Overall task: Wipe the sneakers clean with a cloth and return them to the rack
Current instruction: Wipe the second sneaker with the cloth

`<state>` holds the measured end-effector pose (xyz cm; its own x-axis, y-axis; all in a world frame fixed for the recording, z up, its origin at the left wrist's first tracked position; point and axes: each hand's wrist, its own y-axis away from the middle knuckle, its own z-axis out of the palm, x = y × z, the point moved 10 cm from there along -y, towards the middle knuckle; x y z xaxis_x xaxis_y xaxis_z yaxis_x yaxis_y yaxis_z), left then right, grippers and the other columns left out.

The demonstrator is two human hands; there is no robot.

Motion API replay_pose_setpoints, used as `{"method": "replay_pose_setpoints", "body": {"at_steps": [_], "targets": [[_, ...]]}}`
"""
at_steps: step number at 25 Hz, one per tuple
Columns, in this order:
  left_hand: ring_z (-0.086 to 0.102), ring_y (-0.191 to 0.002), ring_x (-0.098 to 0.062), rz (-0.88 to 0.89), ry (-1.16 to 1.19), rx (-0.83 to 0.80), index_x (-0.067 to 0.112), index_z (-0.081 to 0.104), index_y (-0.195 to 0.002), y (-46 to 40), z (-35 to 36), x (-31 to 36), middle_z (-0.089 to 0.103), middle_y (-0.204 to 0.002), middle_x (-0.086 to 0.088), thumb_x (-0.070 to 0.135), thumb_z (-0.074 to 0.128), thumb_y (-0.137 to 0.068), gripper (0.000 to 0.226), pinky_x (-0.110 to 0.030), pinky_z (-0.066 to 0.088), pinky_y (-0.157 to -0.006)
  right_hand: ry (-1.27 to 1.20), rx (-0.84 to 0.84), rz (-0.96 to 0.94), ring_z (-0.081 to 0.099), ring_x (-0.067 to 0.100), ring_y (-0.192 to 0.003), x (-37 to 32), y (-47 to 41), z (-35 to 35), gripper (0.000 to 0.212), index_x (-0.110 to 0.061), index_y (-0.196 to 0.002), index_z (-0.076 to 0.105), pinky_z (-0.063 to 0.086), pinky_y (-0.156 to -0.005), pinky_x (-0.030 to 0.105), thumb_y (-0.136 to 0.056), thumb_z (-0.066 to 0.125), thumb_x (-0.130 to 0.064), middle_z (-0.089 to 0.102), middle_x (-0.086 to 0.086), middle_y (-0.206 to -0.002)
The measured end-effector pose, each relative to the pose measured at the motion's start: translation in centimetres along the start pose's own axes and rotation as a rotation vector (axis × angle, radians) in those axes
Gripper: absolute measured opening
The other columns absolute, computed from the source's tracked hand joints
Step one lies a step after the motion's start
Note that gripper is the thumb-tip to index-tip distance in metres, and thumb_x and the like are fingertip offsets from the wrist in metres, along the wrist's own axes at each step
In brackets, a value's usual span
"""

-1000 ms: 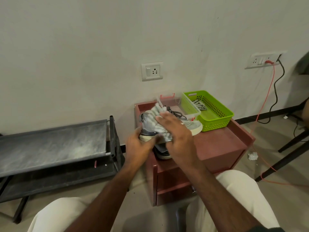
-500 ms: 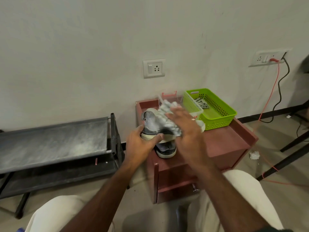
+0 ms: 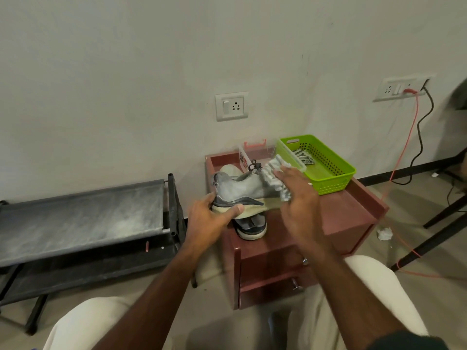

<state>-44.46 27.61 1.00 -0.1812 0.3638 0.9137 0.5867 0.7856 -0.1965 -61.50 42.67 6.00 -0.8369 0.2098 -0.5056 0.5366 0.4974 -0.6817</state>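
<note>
My left hand (image 3: 208, 217) grips the heel and sole of a grey sneaker (image 3: 240, 189), holding it on its side above the red-brown cabinet (image 3: 353, 218). My right hand (image 3: 295, 192) presses a grey-and-white striped cloth (image 3: 274, 180) against the sneaker's toe end. A second sneaker (image 3: 251, 227) rests on the cabinet top just under the held one, mostly hidden by it. The black shoe rack (image 3: 83, 213) with its dusty top shelf stands to the left of the cabinet.
A green plastic basket (image 3: 331, 168) with another striped cloth sits at the cabinet's back right, beside a clear container (image 3: 255, 152). Cables hang from a wall socket (image 3: 401, 88) at right. Black chair legs (image 3: 439, 238) and a crumpled white scrap (image 3: 384, 233) are on the floor.
My right hand has slid the cloth along the sneaker from the heel side toward the toe, uncovering the grey side. My left hand keeps its hold on the heel.
</note>
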Motion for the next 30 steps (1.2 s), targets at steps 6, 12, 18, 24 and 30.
{"method": "replay_pose_setpoints", "body": {"at_steps": [6, 12, 18, 24, 30], "targets": [[0.069, -0.08, 0.007, -0.017, 0.029, -0.047, 0.018, 0.071, -0.116, -0.2, 0.1, -0.6, 0.076, -0.095, 0.009, 0.022, 0.085, -0.079, 0.039, -0.009, 0.054, -0.07, -0.055, -0.266, -0.303, 0.05, 0.029, -0.132, -6.5, 2.7, 5.7, 0.048, -0.006, -0.127, 0.066, 0.031, -0.117, 0.034, -0.079, 0.067, 0.001, 0.064, 0.012, -0.133], [0.074, -0.089, -0.005, -0.053, 0.134, -0.044, 0.026, 0.074, -0.107, -0.9, -0.3, -1.4, 0.078, -0.094, 0.011, 0.028, 0.089, -0.073, 0.037, -0.029, 0.061, -0.083, 0.038, 0.007, 0.293, 0.065, 0.027, -0.112, 6.6, -0.3, -3.0, 0.049, -0.013, -0.118, 0.072, 0.046, -0.095, 0.027, -0.084, 0.046, -0.036, 0.071, 0.009, -0.121], [0.075, -0.096, -0.014, -0.096, 0.218, -0.088, 0.017, 0.074, -0.113, -1.0, -0.5, -2.7, 0.079, -0.102, 0.002, 0.024, 0.087, -0.076, 0.04, -0.041, 0.058, -0.093, 0.018, -0.198, -0.268, 0.047, 0.029, -0.137, -5.0, 3.5, 4.9, 0.05, -0.006, -0.133, 0.062, 0.035, -0.115, 0.046, -0.084, 0.049, -0.006, 0.058, 0.009, -0.141], [0.075, -0.097, -0.02, -0.112, 0.238, -0.094, 0.013, 0.075, -0.113, -1.5, -0.6, -3.2, 0.079, -0.101, -0.001, 0.026, 0.088, -0.073, 0.044, -0.04, 0.059, -0.09, 0.123, -0.098, 0.203, 0.065, 0.033, -0.11, 6.9, -1.3, 0.3, 0.03, -0.014, -0.114, 0.074, 0.05, -0.094, 0.036, -0.094, 0.055, -0.026, 0.071, 0.012, -0.119], [0.074, -0.099, -0.021, -0.124, 0.305, -0.129, 0.009, 0.073, -0.114, -1.3, -0.8, -3.4, 0.078, -0.103, -0.004, 0.013, 0.082, -0.08, 0.036, -0.046, 0.056, -0.097, -0.068, -0.105, -0.212, 0.049, 0.027, -0.135, -3.7, 1.5, 2.0, 0.044, -0.008, -0.131, 0.064, 0.034, -0.117, 0.039, -0.089, 0.053, -0.01, 0.06, 0.01, -0.139]]}}
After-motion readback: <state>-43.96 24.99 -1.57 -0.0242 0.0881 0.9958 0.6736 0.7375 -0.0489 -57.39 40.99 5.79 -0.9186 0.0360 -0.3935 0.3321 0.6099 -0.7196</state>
